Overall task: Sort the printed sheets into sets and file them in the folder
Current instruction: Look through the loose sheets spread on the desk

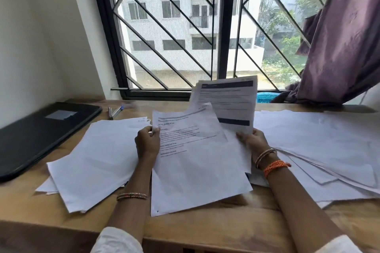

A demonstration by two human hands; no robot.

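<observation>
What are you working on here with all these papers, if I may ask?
A person is sorting white printed sheets at a wooden desk. The left hand holds one text-printed sheet; the right hand holds another sheet with dark bands. Loose piles lie either side, and the closed black folder sits far left.

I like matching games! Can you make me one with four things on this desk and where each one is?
Things:
1. black folder
2. pens
3. purple curtain
4. printed sheet with dark bars

Places:
A. hanging at the right side of the window
B. lying closed at the left end of the desk
C. held up by the right hand
D. on the desk near the window, just right of the folder

Pairs: 1-B, 2-D, 3-A, 4-C
</observation>
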